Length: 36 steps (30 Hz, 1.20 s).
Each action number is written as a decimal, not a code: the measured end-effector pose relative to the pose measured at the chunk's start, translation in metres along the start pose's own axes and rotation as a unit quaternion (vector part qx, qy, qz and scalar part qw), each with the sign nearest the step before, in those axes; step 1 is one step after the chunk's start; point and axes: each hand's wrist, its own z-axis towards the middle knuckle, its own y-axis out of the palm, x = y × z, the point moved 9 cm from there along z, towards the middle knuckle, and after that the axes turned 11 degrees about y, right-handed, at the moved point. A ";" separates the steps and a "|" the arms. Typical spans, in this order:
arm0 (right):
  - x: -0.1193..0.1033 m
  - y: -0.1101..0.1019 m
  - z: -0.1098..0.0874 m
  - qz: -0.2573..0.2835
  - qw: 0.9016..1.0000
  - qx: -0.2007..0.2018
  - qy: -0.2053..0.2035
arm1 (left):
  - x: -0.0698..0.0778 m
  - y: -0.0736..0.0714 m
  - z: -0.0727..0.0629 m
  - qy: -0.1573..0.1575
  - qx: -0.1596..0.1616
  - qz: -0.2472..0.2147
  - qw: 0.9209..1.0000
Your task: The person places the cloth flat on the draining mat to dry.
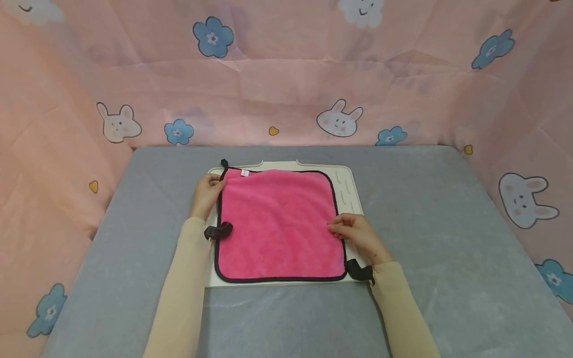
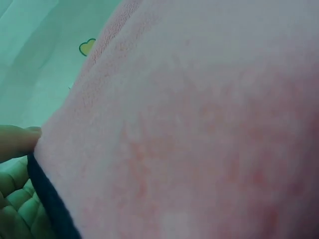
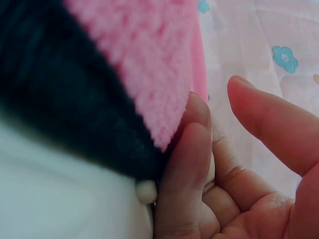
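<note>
A pink towel [image 1: 279,228] with black trim lies spread over a cream board [image 1: 346,186], covering most of it. Its black loop [image 1: 225,163] and small white label [image 1: 244,173] are at the far left corner. Near that corner, my left hand [image 1: 208,194] pinches the towel's left edge; the left wrist view shows the thumb [image 2: 17,140] over the black trim, fingers curled below. At the right edge is my right hand [image 1: 358,236]. Its fingers [image 3: 184,169] touch the trim in the right wrist view, while the thumb [image 3: 274,119] stands apart from them.
The board rests on a grey cloth-covered table [image 1: 429,199]. Pink curtains [image 1: 277,79] printed with rabbits, flowers and hearts enclose the back and both sides. Black wrist devices [image 1: 219,231] overlap the towel's left part and lie by its near right corner.
</note>
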 end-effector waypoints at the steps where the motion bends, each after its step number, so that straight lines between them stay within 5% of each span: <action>1: 0.001 0.000 0.000 0.001 1.000 0.000 0.001 | 0.001 0.000 -0.001 0.003 -0.004 0.011 1.000; 10: 0.002 0.001 0.003 0.011 1.000 0.000 -0.008 | 0.020 -0.006 -0.034 0.069 -0.029 0.133 0.988; 21: -0.001 -0.001 -0.001 0.010 1.000 0.011 -0.007 | 0.019 -0.007 -0.082 0.053 -0.068 0.172 0.981; 28: -0.001 -0.013 -0.007 -0.001 0.999 0.033 -0.013 | 0.009 -0.008 -0.092 0.037 -0.113 0.128 0.985; 36: 0.004 -0.031 -0.012 -0.082 0.996 0.030 0.001 | -0.001 -0.006 -0.097 0.035 -0.176 0.069 0.981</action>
